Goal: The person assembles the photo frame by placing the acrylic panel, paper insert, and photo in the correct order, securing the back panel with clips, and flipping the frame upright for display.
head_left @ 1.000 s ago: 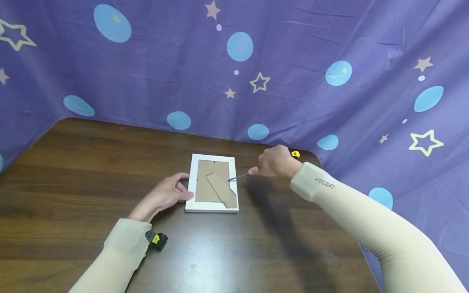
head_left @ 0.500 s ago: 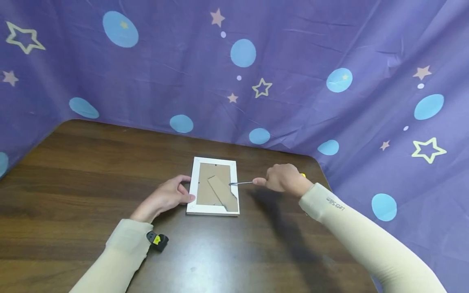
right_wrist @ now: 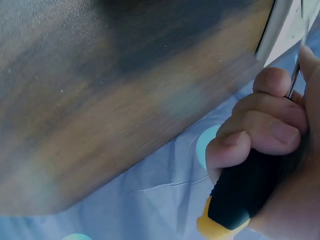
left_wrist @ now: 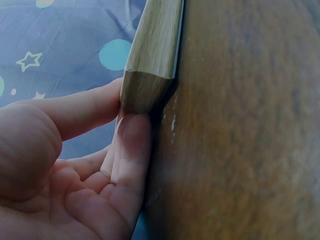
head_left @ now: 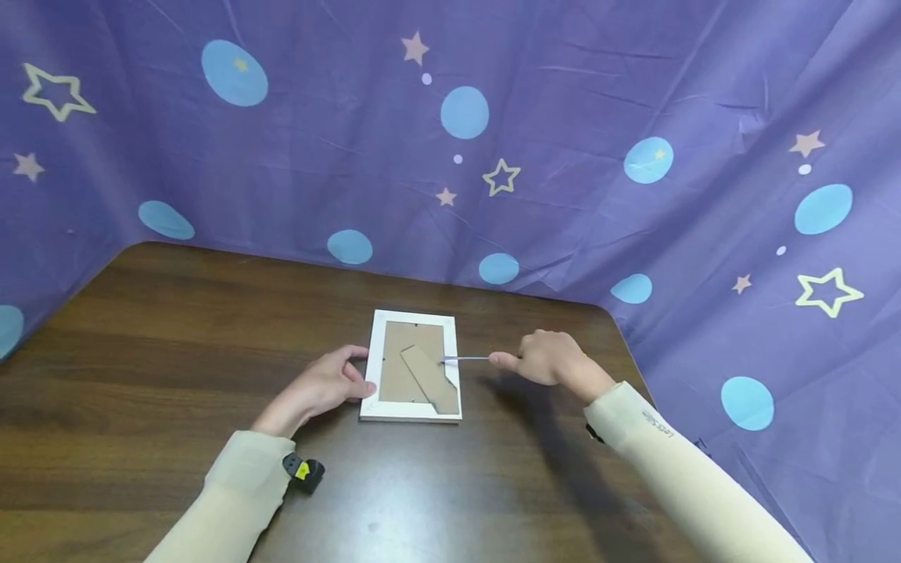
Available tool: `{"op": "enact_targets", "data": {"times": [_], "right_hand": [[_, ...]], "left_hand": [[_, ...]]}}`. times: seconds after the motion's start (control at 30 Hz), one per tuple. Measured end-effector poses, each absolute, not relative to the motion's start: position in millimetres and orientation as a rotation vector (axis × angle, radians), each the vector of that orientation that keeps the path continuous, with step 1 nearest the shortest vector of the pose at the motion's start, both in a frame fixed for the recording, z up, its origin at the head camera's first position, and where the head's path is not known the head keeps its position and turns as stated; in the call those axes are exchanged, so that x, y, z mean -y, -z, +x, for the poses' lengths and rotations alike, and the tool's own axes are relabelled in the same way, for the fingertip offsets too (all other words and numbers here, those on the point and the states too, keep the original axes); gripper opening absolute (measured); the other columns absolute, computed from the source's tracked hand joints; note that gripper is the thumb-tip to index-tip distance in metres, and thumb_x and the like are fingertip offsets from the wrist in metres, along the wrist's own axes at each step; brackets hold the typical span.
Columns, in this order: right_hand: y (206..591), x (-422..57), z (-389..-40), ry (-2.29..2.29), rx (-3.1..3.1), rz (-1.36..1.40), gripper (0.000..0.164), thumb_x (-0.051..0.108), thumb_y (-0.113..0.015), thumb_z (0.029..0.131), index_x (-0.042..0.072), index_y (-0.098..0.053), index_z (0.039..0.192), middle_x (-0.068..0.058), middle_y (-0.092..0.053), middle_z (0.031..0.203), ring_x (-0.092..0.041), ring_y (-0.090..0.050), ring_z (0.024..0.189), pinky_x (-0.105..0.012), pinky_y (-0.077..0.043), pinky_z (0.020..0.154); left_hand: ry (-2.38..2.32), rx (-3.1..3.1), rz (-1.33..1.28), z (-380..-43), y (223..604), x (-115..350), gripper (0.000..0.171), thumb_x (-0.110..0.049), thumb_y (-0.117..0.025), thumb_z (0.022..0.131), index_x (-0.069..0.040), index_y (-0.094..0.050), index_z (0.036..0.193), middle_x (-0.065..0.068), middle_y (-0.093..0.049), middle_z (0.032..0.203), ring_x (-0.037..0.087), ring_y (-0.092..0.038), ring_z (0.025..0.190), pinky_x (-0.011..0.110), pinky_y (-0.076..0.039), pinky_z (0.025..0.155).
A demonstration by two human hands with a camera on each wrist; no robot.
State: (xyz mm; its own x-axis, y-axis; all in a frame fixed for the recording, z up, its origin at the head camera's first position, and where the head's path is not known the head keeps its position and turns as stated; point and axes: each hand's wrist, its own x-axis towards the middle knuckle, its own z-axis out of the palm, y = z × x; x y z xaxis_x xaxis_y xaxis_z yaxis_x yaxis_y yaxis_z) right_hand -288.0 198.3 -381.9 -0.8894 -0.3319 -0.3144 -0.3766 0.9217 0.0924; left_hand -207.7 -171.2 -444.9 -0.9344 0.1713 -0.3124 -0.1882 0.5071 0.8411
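A white picture frame lies back up on the table, its brown backing board and slanted easel leg showing. My left hand pinches the frame's left side, thumb on the top face near the lower corner. In the left wrist view, the fingers press the frame's wooden edge. My right hand grips a screwdriver with a black and yellow handle. Its thin shaft points left, and the tip is at the backing's right inner edge. Contact there is too small to tell.
Small dark tabs sit along the backing's border. The brown wooden table ends at a purple curtain with stars and blue ovals. Black straps sit at both wrists.
My right hand has come down and slightly right, bringing the screwdriver shaft from a slant to nearly level, tip still at the backing's right edge. My left hand keeps its hold.
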Motion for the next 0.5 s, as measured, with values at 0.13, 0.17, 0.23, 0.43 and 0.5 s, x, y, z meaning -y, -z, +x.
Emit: {"op": "enact_targets", "data": {"times": [0.13,0.17,0.23,0.43,0.5], "right_hand": [[388,-212,-290,-0.086,-2.84,-0.471,0.086,0.084,-0.032,0.099,0.016,-0.083,0.1,-0.009,-0.078,0.108,-0.035,-0.073,0.103,-0.056,-0.056,0.087],[390,-215,-291,-0.052,-2.851,-0.455,0.086,0.083,-0.032,0.1,0.015,-0.083,0.102,-0.01,-0.078,0.108,-0.036,-0.073,0.104,-0.057,-0.056,0.087],[394,-223,-293,0.011,-2.87,-0.433,0.085,0.08,-0.032,0.102,0.013,-0.082,0.113,-0.011,-0.078,0.113,-0.04,-0.073,0.109,-0.06,-0.055,0.088],[411,-242,-301,0.182,-2.939,-0.337,0.069,0.068,-0.035,0.108,0.015,-0.079,0.106,-0.011,-0.075,0.112,-0.04,-0.07,0.113,-0.059,-0.053,0.088],[416,-246,-302,0.231,-2.945,-0.328,0.063,0.062,-0.037,0.11,0.014,-0.075,0.095,-0.01,-0.074,0.106,-0.036,-0.07,0.108,-0.057,-0.053,0.086]], "left_hand": [[-1.404,-2.39,-0.003,-208,445,170,0.077,-0.022,-0.081,0.094,-0.004,-0.042,0.158,0.013,-0.067,0.109,0.027,-0.063,0.097,0.046,-0.05,0.087],[-1.406,-2.388,-0.001,-208,445,170,0.077,-0.022,-0.08,0.094,-0.004,-0.042,0.158,0.013,-0.067,0.109,0.027,-0.063,0.097,0.046,-0.05,0.087],[-1.404,-2.388,-0.002,-208,445,170,0.077,-0.022,-0.08,0.094,-0.004,-0.041,0.158,0.013,-0.067,0.109,0.027,-0.063,0.097,0.046,-0.05,0.087],[-1.4,-2.402,-0.003,-208,446,171,0.077,-0.022,-0.081,0.094,-0.003,-0.042,0.158,0.013,-0.067,0.108,0.026,-0.064,0.096,0.047,-0.051,0.088],[-1.403,-2.406,0.0,-208,447,171,0.077,-0.022,-0.081,0.094,-0.003,-0.042,0.158,0.013,-0.067,0.108,0.026,-0.065,0.095,0.047,-0.051,0.088]]}}
